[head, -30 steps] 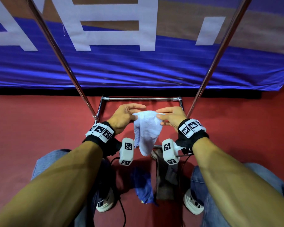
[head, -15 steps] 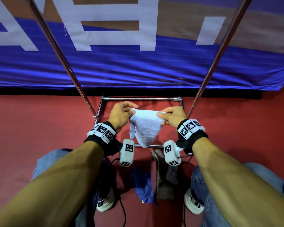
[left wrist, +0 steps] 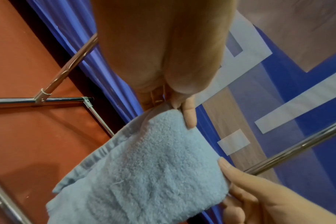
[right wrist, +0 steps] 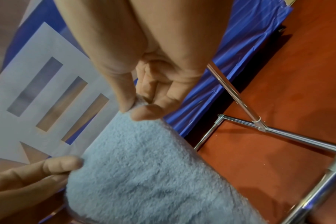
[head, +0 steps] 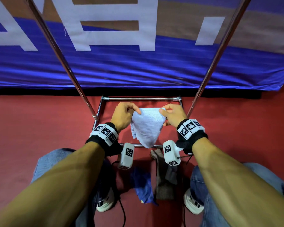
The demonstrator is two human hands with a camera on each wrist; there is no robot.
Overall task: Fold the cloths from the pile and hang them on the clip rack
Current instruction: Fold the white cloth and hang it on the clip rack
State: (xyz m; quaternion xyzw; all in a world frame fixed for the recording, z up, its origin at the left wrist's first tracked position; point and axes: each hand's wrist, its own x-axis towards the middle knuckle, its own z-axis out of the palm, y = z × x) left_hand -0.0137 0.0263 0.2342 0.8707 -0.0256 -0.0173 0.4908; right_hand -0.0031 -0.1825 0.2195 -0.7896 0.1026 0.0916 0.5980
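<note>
The left hand and right hand each pinch a top corner of the pale blue cloth, holding it stretched between them. It hangs in the air above the chrome rack frame, with a dark blue cloth and a grey cloth lying on the red floor below.

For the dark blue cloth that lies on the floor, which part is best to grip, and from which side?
The dark blue cloth lies crumpled on the red floor between the shoes, beside a grey cloth. Probably come from above and pinch its upper bunched edge nearest the rack base, on the side away from the grey cloth.
</note>
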